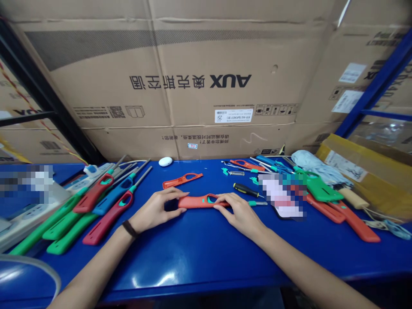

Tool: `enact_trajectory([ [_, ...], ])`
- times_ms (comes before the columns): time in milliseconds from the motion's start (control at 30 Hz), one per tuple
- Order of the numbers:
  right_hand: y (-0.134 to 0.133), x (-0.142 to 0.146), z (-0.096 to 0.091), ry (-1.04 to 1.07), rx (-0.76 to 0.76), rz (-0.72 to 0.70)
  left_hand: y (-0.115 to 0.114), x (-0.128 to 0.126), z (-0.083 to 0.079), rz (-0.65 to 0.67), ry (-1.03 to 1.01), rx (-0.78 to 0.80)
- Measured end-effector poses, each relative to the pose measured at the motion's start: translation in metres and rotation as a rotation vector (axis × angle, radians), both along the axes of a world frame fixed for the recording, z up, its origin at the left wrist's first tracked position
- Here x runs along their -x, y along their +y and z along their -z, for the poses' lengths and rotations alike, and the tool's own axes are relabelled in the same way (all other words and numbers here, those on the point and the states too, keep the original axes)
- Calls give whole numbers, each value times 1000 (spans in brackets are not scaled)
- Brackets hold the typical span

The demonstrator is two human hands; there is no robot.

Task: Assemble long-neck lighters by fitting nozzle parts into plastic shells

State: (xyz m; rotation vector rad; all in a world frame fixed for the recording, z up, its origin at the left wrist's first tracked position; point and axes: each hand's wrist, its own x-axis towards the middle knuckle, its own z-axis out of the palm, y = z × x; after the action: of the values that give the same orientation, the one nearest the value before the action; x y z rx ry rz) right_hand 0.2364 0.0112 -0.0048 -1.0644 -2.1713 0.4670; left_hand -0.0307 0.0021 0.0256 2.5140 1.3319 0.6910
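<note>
Lightly, our left hand and right hand grasp an orange lighter body between them, neither hand clenched. The left hand's fingers curve over the body's left end, and the right hand's fingers wrap across its right end. The body lies level and low, on or just above a blue table; we cannot tell whether it touches the surface. A black wristband circles our left wrist.

Just beyond the body lies a second orange shell. Past our right hand, a screwdriver with a black and yellow handle points toward a blurred patch, and a teal-tipped tool pokes out near our right fingers. More tools and small parts are scattered farther back.

To our left, long lighters in red, blue, and green lie fanned out, overlapping one another, beside a white power strip. To our right, a green shell rests on orange shells, near a folded grey cloth. A small white disc sits at the table's back edge, against a large AUX carton.
</note>
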Motion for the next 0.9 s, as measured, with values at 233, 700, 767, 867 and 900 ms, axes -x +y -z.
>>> enact_trajectory([
  [233,-1,0,-2,18,-12,-1,-1,-2,-1,1,-24,19],
  [700,-4,-3,-5,10,-11,30,0,-2,1,37,6,15],
  [767,-3,-3,-3,8,19,37,0,-2,2,38,14,10],
  [867,-2,-3,-1,3,48,28,1,-2,2,37,26,5],
  [900,-2,-3,-1,4,50,24,1,-2,2,37,34,4],
])
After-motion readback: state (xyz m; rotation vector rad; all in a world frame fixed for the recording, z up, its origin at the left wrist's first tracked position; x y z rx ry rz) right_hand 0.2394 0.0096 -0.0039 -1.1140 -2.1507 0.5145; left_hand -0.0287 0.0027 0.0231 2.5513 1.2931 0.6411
